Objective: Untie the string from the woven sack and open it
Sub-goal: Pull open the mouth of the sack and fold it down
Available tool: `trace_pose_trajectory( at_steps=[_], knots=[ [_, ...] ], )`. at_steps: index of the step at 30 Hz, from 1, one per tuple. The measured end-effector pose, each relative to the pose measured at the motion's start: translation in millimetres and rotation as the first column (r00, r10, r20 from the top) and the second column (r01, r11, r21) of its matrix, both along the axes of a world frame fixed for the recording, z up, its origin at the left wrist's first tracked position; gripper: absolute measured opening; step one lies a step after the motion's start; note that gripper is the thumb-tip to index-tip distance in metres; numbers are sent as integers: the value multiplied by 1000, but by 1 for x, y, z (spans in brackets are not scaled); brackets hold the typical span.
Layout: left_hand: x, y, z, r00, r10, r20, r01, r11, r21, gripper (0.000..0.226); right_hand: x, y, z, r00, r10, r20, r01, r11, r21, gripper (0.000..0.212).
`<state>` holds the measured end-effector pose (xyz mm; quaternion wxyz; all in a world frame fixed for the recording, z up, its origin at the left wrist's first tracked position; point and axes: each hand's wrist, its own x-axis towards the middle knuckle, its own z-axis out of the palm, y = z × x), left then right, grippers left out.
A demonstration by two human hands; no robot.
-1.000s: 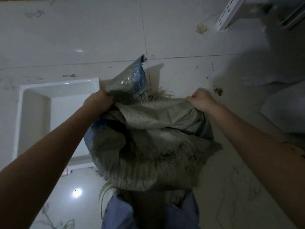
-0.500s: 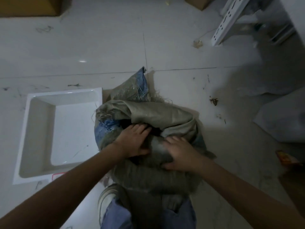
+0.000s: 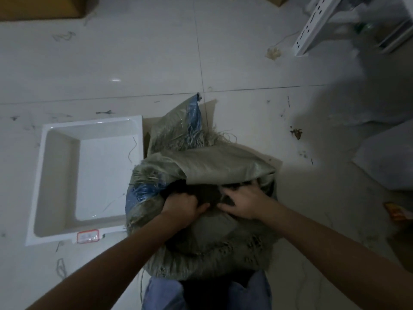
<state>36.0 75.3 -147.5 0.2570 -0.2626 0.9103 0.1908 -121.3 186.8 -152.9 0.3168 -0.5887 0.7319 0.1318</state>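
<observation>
Woven sack stands upright on the tiled floor, directly in front of the person's knees, just beside the right edge of a white tray that lies on the same floor. Its mouth faces up, frayed all round; a grey-and-blue flap rises at the far side. No string can be made out at the mouth, so the tie is judged already off, though the dim light leaves this uncertain.

Left hand: curled shut on a fold of the near rim, knuckles up. Right hand: fingers spread and hooked over the fabric at the dark opening; cannot tell whether it pinches the cloth or only presses on it. The two hands are close together, almost touching, at the near side of the mouth.

Handling, judged: cloth is soft and limp, folds on itself, holds no shape. Weave looks slick and the edge sheds strands, so a grip on fringe alone would likely slip or tear out threads. Better hold: a bunched fold of sound cloth below the fringe, one hand each side, drawn apart. Bulging base suggests heavy contents; sack should stay put while the rim is spread.
</observation>
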Motion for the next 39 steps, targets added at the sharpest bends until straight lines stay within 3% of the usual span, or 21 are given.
trace_pose_trajectory(
  at_steps=[2,3,5,7,9,12,14,16,17,19,21,22,23,24,26,29,34,39],
  knots=[
    [1,-7,-2,991,56,124,-66,995,76,61,-17,0,1,997,-83,0,82,984,-161,112],
    [4,-11,-4,979,48,199,-77,988,136,66,-31,2,1,993,-117,1,115,982,-153,120],
    [7,-18,-5,924,-86,372,-3,973,231,67,-60,4,7,989,-142,-44,142,990,3,121],
    [6,-22,-3,767,-292,571,138,944,298,67,-83,3,17,990,-57,-132,73,990,121,118],
    [3,-24,3,675,-371,638,160,918,364,68,-106,1,26,988,-6,-153,28,989,142,114],
    [7,-31,4,686,-349,638,100,914,392,70,-138,-5,40,964,-47,-263,100,976,195,120],
    [11,-33,11,747,-292,597,65,926,371,72,-153,-9,41,933,46,-357,38,974,224,125],
    [6,-30,22,834,-259,488,67,924,376,68,-152,-13,42,937,65,-343,43,954,297,108],
    [0,-28,29,897,-228,378,82,927,365,63,-144,-16,45,947,64,-314,47,941,335,92],
    [-18,-23,40,983,-178,52,157,946,282,43,-117,-22,44,966,71,-249,-3,965,263,69],
    [-41,-23,36,892,-346,-292,352,935,-34,25,-81,-31,43,991,44,-127,-31,994,102,56],
    [-53,-25,36,812,-472,-342,430,881,-196,25,-62,-36,43,999,-8,-38,10,999,45,49],
    [-65,-26,35,745,-590,-312,483,799,-357,30,-45,-40,41,998,-58,35,57,998,34,44],
    [-75,-27,36,721,-666,-191,544,715,-439,36,-28,-42,37,993,-90,82,86,995,58,43],
    [-88,-36,28,711,-689,144,673,605,-425,52,-2,-37,26,995,-43,92,28,986,165,51],
    [-93,-64,24,720,-551,421,693,595,-407,72,13,-16,8,986,164,37,-167,930,326,64],
    [-72,-115,30,779,-343,525,609,611,-505,78,-15,16,18,974,218,69,-226,878,422,77],
    [-35,-144,32,857,-183,481,467,672,-575,99,-82,41,26,961,271,53,-267,865,424,53]
  ],
)
